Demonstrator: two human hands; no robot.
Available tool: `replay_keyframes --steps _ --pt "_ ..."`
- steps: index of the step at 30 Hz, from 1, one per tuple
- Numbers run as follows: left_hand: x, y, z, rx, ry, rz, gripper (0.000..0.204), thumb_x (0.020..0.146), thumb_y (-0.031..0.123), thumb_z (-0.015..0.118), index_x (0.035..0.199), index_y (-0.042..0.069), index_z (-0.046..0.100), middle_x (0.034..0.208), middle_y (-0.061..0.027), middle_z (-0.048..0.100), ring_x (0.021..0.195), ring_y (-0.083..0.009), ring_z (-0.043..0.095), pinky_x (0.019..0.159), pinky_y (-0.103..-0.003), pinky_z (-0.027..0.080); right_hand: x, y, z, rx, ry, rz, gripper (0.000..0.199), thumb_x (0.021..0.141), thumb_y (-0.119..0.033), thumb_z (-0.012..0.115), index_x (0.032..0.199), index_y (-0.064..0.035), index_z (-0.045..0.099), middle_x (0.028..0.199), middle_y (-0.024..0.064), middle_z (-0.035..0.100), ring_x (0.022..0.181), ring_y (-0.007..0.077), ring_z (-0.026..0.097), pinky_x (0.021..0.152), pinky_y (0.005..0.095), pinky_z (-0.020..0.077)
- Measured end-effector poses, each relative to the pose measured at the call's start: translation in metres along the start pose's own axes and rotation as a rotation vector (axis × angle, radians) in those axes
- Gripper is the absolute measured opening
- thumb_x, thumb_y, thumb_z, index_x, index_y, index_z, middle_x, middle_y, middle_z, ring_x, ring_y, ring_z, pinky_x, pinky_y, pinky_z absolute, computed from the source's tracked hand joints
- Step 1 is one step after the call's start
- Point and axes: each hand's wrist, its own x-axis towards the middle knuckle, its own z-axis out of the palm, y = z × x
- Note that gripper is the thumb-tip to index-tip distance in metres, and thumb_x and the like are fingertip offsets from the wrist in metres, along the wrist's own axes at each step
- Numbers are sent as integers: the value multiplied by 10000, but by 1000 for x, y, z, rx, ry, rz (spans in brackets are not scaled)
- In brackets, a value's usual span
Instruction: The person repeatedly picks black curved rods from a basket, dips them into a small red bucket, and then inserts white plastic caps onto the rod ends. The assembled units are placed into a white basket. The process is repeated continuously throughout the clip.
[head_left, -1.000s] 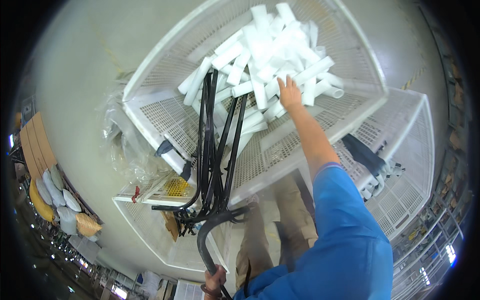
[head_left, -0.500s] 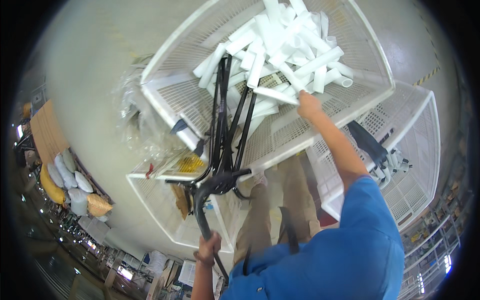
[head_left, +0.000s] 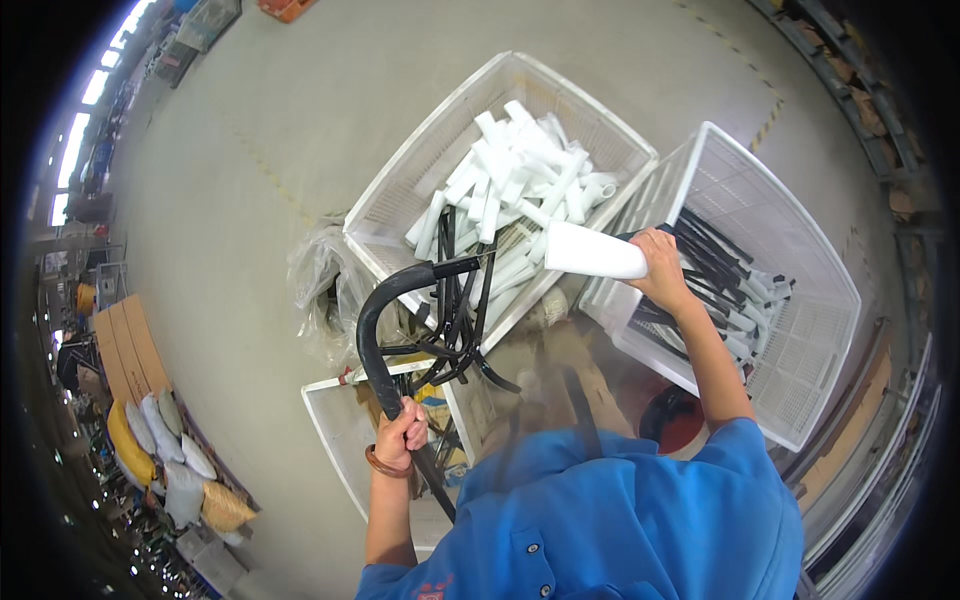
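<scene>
My left hand (head_left: pixel 402 436) is wrapped round a black curved tube (head_left: pixel 372 330), hook-shaped, with a thick padded-looking sleeve over the bend and a thinner shaft below the fist. Its upper end points right, over the crate. My right hand (head_left: pixel 658 268) grips one end of a white hollow-looking sleeve (head_left: pixel 594 251), held across above the crate's near edge, apart from the black tube. Beneath it, a white slatted crate (head_left: pixel 400 180) holds a heap of white sleeves (head_left: pixel 520 165). Several thin black bars (head_left: pixel 455 300) lean over that crate's near-left corner.
A second white crate (head_left: pixel 700 150) on the right holds black bars with white ends (head_left: pixel 715 270). A smaller white crate (head_left: pixel 335 440) stands near my left arm. Clear plastic bags (head_left: pixel 325 285) lie on the floor beside the heap's crate. Filled sacks (head_left: pixel 165 450) are far left.
My right hand has lifted the white sleeve from the heap and brought it nearer and to the right. The black tube's bend has risen and its end swung up. The view has pulled back.
</scene>
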Motion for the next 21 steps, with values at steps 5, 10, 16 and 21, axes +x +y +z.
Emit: replay_keyframes --steps 5,10,16,21 --pt "-52 -20 -10 53 -115 60 238 991 227 583 851 36 559 547 14 424 396 -75 369 384 -224 279 -55 -54 -48 -125 154 -61 497 581 -166 828 1005 -73 585 983 93 578 1003 297 550 919 414 393" --pt "-91 -39 -10 127 -132 42 240 977 236 610 847 41 557 537 21 420 392 -68 370 382 -220 278 -105 -80 -69 -204 235 -116 461 573 -119 800 978 -73 587 979 92 577 989 304 552 907 417 398" --pt "-122 -53 3 167 -153 89 249 974 245 614 839 46 550 539 23 413 393 -62 363 381 -218 280 -145 -84 -73 810 355 740 384 771 -230 817 1031 -48 600 921 60 629 860 225 621 791 389 483" --pt "-135 -72 42 195 -160 125 249 972 242 616 838 42 555 540 23 411 393 -63 356 381 -218 281 -127 -114 -50 2089 519 751 591 833 -446 759 1170 -8 551 1090 138 671 991 266 661 925 439 537"
